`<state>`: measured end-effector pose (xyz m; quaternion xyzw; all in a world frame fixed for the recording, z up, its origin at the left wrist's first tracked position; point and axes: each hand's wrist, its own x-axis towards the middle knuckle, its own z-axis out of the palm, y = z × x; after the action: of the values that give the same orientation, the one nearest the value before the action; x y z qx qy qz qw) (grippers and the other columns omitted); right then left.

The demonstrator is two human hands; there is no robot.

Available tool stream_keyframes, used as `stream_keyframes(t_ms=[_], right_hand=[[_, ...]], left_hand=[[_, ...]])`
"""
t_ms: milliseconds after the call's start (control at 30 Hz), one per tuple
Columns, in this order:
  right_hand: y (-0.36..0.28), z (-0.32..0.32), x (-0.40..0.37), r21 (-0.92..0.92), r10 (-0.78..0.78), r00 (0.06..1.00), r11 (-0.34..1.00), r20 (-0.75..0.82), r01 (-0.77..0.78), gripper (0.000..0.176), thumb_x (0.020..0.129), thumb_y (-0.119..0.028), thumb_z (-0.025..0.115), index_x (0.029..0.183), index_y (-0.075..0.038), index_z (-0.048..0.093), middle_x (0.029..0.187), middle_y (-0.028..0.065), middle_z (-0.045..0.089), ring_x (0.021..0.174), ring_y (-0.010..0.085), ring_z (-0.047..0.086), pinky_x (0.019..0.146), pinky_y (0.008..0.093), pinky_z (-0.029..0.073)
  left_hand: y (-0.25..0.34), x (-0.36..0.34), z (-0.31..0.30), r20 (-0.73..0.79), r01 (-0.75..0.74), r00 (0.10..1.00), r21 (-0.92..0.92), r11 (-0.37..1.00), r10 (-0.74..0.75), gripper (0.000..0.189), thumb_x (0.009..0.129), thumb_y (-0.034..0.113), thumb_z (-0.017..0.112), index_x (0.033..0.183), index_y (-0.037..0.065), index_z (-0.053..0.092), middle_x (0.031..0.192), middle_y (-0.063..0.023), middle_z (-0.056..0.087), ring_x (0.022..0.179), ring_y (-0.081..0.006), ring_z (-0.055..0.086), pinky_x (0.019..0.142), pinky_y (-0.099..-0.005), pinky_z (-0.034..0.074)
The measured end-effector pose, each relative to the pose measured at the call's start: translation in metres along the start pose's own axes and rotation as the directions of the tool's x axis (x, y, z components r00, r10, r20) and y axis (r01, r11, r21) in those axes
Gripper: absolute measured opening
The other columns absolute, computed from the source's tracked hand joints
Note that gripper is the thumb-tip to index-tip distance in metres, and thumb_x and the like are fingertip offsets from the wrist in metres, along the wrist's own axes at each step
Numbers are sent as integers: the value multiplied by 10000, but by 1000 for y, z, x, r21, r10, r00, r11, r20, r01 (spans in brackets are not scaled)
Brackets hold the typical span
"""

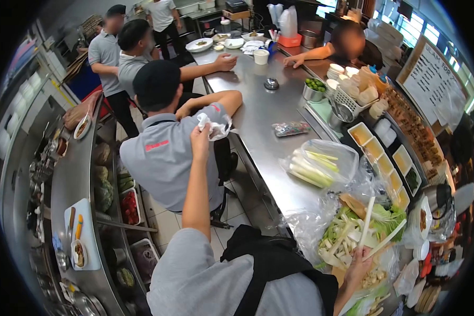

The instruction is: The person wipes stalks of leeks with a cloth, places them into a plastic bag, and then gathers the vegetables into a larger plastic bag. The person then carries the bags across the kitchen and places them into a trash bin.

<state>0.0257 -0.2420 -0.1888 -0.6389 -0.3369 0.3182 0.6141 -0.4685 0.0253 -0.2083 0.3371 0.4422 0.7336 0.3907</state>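
Raised at the centre, my left hand (201,141) is closed on a crumpled white plastic bag (216,128), close to the shoulder of a seated person in a grey shirt. At the lower right, my right hand (359,264) grips two long pale stalks (368,221) that spread apart upward. Beneath and beside it lie cut pale vegetable pieces (338,238), green leaves (394,218) and clear plastic on the steel counter. Farther up the counter, a clear bag (321,163) holds more pale green stalks.
Several people stand or sit at the left and back; another leans over the counter's far side. A small wrapped packet (291,128), a metal bell (271,84), a tin of green limes (314,89) and sauce trays (378,152) are on the right. A shelf unit (102,221) stands left.
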Motion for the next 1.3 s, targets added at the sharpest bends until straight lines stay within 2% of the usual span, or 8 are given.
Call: stream_keyframes(t_ms=[133,533,667,733,900,1000,1233,1300], right_hand=[[-13,25,12,61,-28,997,998,73,24,71,821,-61,534,855,-39,476,726,22,483,656,89,435,624,219,365],[-15,114,49,137,3,984,990,180,-28,126,772,-43,612,814,-18,496,747,11,521,646,72,442,600,211,365],[-23,113,78,-135,-129,987,981,95,141,105,777,-21,585,789,-21,480,722,32,518,645,120,481,588,254,388],[-40,116,102,-519,-352,907,744,232,422,101,755,-3,564,791,7,470,712,120,518,645,260,511,607,333,405],[-41,156,168,-517,-415,690,461,594,722,120,726,1,544,824,23,478,794,221,526,775,432,487,658,427,402],[-37,174,191,-518,-186,689,530,701,671,140,714,16,537,848,13,496,818,231,539,811,424,507,666,426,406],[-91,129,161,-688,-213,820,457,531,564,189,699,40,537,886,15,522,810,238,549,795,411,520,668,428,401],[-79,133,168,-636,-242,782,468,575,613,164,709,26,532,872,14,519,787,240,546,769,415,518,659,425,400]], left_hand=[[1,-11,-2,121,-62,992,250,966,32,165,836,124,554,933,-1,599,785,2,589,666,-60,521,603,-205,404],[-16,-25,32,-73,-244,936,568,786,343,208,851,167,551,936,-18,589,735,-10,584,650,-56,482,585,-222,397],[4,-31,12,139,-89,990,482,871,24,206,830,137,570,960,-22,591,764,-19,595,691,-68,500,615,-219,404],[-10,-24,-8,70,-82,996,524,848,53,212,828,128,569,966,-32,588,788,-22,603,715,-69,511,635,-217,407],[-2,-40,-1,63,-181,983,532,827,175,217,842,121,553,989,-36,579,821,-11,596,735,-65,512,650,-213,406],[7,-47,-12,84,-158,987,449,880,135,223,852,132,545,998,-34,573,829,-3,584,731,-67,500,650,-213,404],[0,-57,-17,133,-72,991,558,827,-3,186,842,120,545,971,-10,575,789,-4,572,709,-76,493,644,-229,412],[-1,-74,16,325,-120,943,530,840,-70,168,845,124,543,945,-8,572,783,3,574,709,-70,499,644,-226,414]])
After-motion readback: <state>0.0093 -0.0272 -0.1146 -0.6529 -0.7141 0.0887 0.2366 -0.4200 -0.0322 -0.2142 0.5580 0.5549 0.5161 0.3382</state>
